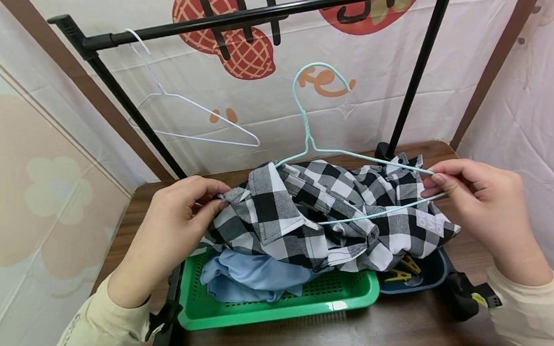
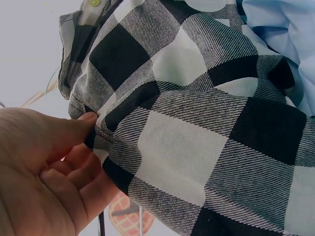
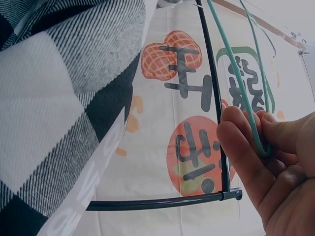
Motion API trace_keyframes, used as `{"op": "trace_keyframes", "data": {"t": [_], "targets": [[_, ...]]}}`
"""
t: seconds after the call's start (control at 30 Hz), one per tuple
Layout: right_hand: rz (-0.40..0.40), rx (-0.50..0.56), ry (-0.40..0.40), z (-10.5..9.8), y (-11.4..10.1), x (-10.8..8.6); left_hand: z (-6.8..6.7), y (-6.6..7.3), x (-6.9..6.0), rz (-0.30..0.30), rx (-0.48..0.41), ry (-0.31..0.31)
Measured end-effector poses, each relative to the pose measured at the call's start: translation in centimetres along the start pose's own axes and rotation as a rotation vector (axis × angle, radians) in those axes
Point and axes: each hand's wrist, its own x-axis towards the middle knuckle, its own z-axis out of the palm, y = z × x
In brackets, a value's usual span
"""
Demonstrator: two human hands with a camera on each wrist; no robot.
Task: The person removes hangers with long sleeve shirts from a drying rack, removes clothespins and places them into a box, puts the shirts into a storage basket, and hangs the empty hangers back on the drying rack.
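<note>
A black, white and grey checked shirt point(image 1: 270, 211) lies bunched above a green basket, its collar toward the left. My left hand point(image 1: 180, 216) pinches the shirt's cloth at its left edge; the left wrist view shows thumb and fingers on the fabric point(image 2: 182, 147). A mint-green wire hanger point(image 1: 307, 130) stands hook up, its left arm inside the shirt. My right hand point(image 1: 477, 200) pinches the hanger's right end, which lies outside the shirt. In the right wrist view the bent wire tip point(image 3: 263, 147) sits between thumb and fingers.
A black rack bar point(image 1: 264, 15) runs across the back, with a white hanger point(image 1: 204, 111) on its left. The green basket point(image 1: 278, 317) holds a light blue cloth point(image 1: 256, 275). Yellow clips point(image 1: 399, 276) lie in a dark blue tray point(image 1: 436, 277) at the right.
</note>
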Motion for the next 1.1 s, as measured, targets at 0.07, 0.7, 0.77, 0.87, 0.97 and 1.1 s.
{"op": "trace_keyframes", "data": {"t": [0.07,0.7,0.77,0.87,0.97,1.1], "targets": [[0.0,0.031,0.013,0.0,0.1,0.0,0.0,0.0,-0.1,-0.002,-0.001,-0.003],[0.034,0.092,0.047,-0.8,0.1,0.5,-0.2,-1.0,-1.1,-0.051,-0.04,-0.042],[0.035,0.089,0.052,-0.9,0.2,0.5,-0.2,-1.1,-1.3,-0.055,-0.038,-0.047],[0.032,0.088,0.055,-1.0,0.2,0.5,-0.2,-1.2,-1.5,-0.059,-0.038,-0.051],[0.028,0.099,0.056,-1.0,0.3,0.5,-0.1,-1.3,-1.6,-0.055,-0.045,-0.051],[0.028,0.12,0.06,-1.1,0.2,0.6,0.0,-1.4,-1.5,-0.043,-0.063,-0.054]]}}
